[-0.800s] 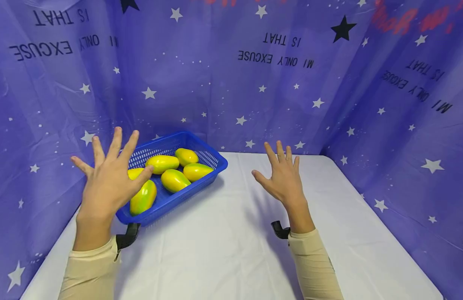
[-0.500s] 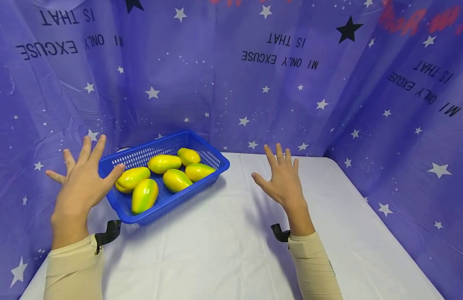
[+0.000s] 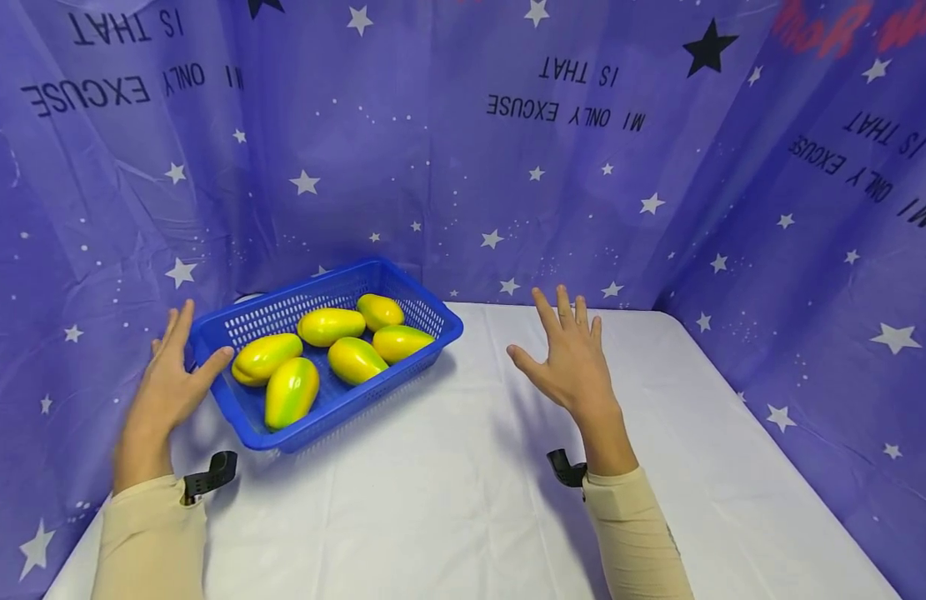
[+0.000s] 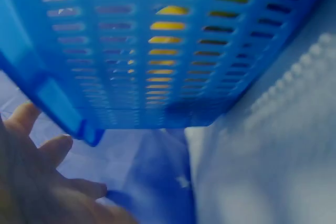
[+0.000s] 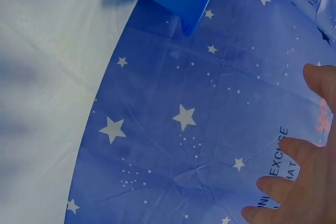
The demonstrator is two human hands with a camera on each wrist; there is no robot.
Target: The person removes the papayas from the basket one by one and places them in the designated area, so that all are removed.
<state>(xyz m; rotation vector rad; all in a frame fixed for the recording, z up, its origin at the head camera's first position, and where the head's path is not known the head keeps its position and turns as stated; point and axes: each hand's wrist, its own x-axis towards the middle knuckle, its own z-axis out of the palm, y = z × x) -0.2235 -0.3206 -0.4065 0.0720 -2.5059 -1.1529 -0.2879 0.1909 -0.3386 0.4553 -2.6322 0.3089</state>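
A blue plastic basket (image 3: pixel 387 375) with slotted walls sits at the left of the table, holding several yellow-green mangoes (image 3: pixel 292 393). At its left end is my left hand (image 3: pixel 162 392), fingers extended and thumb spread towards the rim; whether it touches cannot be told. The left wrist view has the basket wall (image 4: pixel 140 51) close up, with the left hand (image 4: pixel 47 182) beside its rim. My right hand (image 3: pixel 575 367) hovers over the table to the right of the basket, fingers spread, holding nothing. In the right wrist view those fingers (image 5: pixel 302 153) stand apart from the basket (image 5: pixel 178 1).
A white cloth covers the table (image 3: pixel 432 500). Purple curtains (image 3: pixel 463 183) with stars and lettering enclose the back and both sides, and the basket stands close to the back one. Each wrist carries a black camera mount (image 3: pixel 215 473).
My left hand has moved left from in front of the basket to its left end, uncovering the mangoes there, and has turned more side-on. My right hand has stayed nearly in place.
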